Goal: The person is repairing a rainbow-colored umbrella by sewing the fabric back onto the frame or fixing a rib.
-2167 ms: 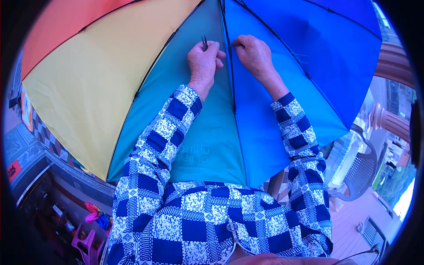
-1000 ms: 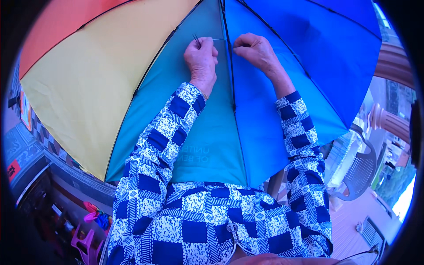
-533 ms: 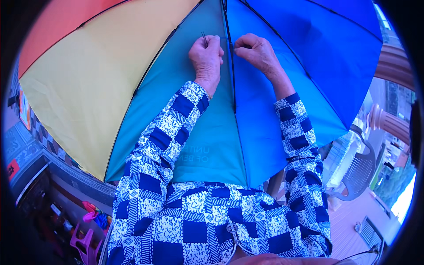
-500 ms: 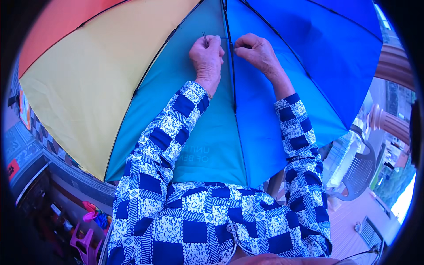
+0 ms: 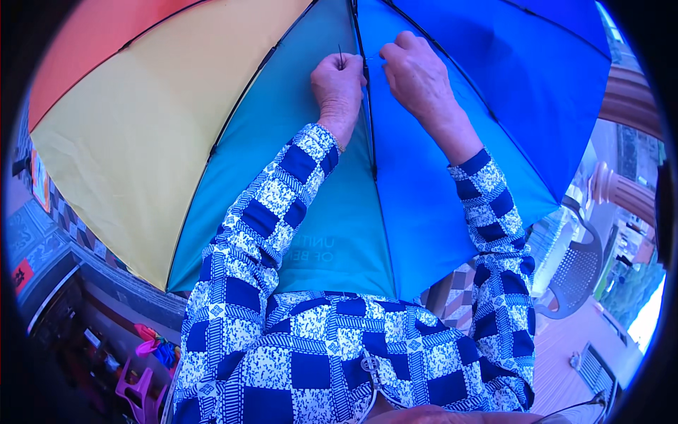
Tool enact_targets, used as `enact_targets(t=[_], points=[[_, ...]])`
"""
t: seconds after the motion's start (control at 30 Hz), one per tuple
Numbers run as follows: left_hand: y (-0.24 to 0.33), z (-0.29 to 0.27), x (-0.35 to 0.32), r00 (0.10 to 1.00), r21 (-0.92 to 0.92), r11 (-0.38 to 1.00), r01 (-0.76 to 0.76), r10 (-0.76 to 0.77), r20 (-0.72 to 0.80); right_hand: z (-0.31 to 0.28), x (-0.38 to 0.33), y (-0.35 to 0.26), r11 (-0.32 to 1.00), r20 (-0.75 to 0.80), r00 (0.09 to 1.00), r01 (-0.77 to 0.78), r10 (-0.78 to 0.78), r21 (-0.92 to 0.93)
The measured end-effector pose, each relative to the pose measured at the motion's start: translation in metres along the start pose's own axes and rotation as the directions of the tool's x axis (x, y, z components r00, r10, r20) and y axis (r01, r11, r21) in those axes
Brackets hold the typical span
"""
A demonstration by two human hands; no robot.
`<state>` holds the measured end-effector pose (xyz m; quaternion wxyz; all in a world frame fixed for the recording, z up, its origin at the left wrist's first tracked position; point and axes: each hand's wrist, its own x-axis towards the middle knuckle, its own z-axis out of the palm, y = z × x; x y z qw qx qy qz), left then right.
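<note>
A multicoloured umbrella (image 5: 325,226) is spread open in front of me, its inner side with dark ribs facing me. My left hand (image 5: 337,83) is closed over the teal panel, beside the middle rib (image 5: 370,116). Thin dark strands (image 5: 341,56) stick up from its fingers; whether they are wire, thread or pins I cannot tell. On the other side of that rib, over the blue panel, is my right hand (image 5: 422,74), thumb and fingers pinched together. Anything in that pinch is too small to make out.
At the right stand a grey perforated chair (image 5: 575,272) and reddish round columns (image 5: 625,196). Lower left are a pink plastic stool (image 5: 138,389), a bright multicoloured bundle (image 5: 157,346) and a dark-edged ledge (image 5: 134,286). Patterned tiles (image 5: 452,293) show below the umbrella.
My right hand has moved up and turned its back toward me. My left hand has shifted slightly right, closer to the rib. The umbrella has hardly moved.
</note>
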<state>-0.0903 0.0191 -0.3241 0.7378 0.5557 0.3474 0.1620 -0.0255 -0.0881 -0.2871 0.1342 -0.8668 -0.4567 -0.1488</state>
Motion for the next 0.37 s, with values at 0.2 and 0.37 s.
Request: enact_targets(t=[0.2, 0.37], points=[[-0.001, 0.003, -0.002, 0.999, -0.059, 0.997, 0.045, -0.044, 0.017, 0.009, 0.003, 0.013, 0.932, 0.375, 0.902, -0.303, 0.213, 0.200], [-0.001, -0.001, 0.000, 0.996, -0.074, 0.994, 0.080, -0.078, 0.038, 0.002, -0.007, 0.004, 0.925, 0.454, 0.833, -0.377, 0.316, 0.049]])
